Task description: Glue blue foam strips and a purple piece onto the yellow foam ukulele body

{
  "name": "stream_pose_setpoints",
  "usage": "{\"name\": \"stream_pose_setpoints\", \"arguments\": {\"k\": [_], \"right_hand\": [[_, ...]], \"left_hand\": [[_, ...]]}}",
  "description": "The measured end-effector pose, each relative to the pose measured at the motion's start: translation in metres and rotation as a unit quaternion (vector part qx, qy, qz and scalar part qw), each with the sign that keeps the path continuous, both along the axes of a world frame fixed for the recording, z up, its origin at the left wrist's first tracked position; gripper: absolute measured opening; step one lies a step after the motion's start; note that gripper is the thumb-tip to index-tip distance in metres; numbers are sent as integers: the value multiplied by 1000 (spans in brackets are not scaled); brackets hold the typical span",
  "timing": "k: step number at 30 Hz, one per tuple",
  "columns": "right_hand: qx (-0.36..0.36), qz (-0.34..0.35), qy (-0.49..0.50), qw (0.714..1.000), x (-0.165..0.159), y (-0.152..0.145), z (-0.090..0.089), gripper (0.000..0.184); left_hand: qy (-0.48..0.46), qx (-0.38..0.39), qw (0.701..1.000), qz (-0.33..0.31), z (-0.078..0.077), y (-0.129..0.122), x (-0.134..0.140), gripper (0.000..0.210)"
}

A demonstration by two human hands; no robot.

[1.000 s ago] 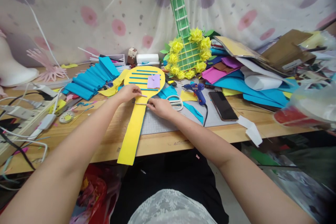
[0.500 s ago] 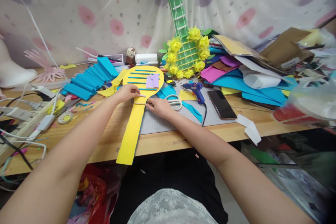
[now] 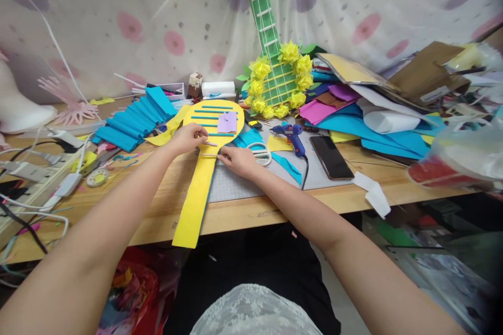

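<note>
A yellow cardboard guitar shape lies on the table, its neck pointing toward me and overhanging the front edge. Thin blue strips cross its round body, where a small purple paper square also rests. My left hand is closed in a pinch at the body's lower left, on a short pinkish stick. Pinched in my right hand, at the neck's right edge, is a thin pale stick lying across the top of the neck. White-handled scissors lie just beyond my right hand.
A blue glue gun and a phone lie to the right on a grey cutting mat. Behind leans a green paper guitar with yellow flowers. Folded blue paper, power strips and cables crowd the left; paper piles fill the right.
My left hand has drawn back very slightly to the left along the pinkish stick. My right hand stays in place, and the view has shifted a little.
</note>
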State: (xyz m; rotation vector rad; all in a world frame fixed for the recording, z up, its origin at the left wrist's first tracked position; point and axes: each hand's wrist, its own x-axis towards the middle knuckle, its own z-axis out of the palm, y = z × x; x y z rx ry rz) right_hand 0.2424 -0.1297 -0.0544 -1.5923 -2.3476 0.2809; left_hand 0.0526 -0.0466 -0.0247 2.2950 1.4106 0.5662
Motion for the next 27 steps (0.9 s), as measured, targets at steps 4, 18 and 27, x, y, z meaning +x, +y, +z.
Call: {"name": "stream_pose_setpoints", "arguments": {"k": [4, 18, 27], "right_hand": [[7, -12, 33, 999, 18, 5, 17, 31], [-84, -11, 215, 973, 34, 21, 29, 24], [-16, 43, -169, 984, 73, 10, 13, 34]], "left_hand": [[-26, 15, 999, -32, 10, -21, 9, 23], [-545, -262, 779, 165, 11, -47, 75, 18], [-368, -344, 861, 69, 20, -54, 45, 13]]}}
